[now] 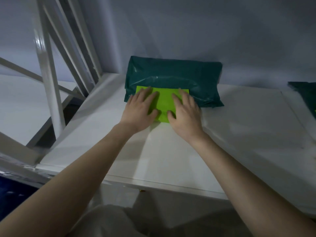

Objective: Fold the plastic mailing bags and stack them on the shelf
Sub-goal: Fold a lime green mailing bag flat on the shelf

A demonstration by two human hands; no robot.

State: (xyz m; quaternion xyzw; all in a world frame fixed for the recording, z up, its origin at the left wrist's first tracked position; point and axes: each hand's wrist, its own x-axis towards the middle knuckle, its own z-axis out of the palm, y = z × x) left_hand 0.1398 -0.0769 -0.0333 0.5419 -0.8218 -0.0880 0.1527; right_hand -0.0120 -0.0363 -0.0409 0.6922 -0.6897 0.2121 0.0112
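Note:
A folded lime-green mailing bag [164, 101] lies on the white shelf [171, 159], its far part resting on a folded dark teal mailing bag [172, 77] that sits against the back wall. My left hand [140, 110] lies flat on the green bag's left half, fingers spread. My right hand [185, 113] lies flat on its right half in the same way. Both palms press down on the bag; neither hand grips it.
White metal frame bars [49, 79] of the shelving rise at the left. More dark teal plastic [306, 94] lies at the right edge of the shelf. The shelf's front edge [162, 183] runs just ahead of my body.

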